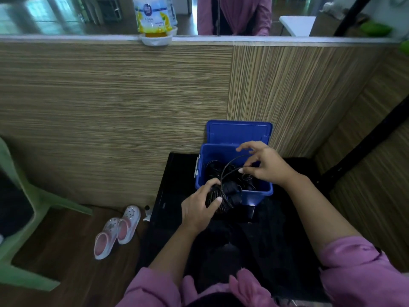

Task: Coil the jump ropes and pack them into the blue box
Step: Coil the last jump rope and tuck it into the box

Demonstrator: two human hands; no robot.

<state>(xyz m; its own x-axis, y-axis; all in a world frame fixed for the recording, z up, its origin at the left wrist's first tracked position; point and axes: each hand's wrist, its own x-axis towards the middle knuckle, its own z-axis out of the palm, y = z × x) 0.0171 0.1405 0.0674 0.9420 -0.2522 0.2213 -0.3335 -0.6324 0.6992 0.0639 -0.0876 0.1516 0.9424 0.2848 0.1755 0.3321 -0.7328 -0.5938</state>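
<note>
A blue box [257,192] stands open on a black surface [276,229], its lid [239,131] leaning up behind it. Inside lie several coiled black jump ropes [213,169]. My left hand [199,207] grips a bundle of black rope coils [221,199] with black handles at the box's near left corner. My right hand [264,163] is above the box and pinches a loose loop of the same rope [230,166] between thumb and fingers, the index finger stretched out.
A wood-grain partition [132,107] rises right behind the box. Pink and white clogs [117,231] lie on the wooden floor to the left, beside a green plastic chair [24,218]. An air-freshener bottle [155,16] sits on the partition's ledge.
</note>
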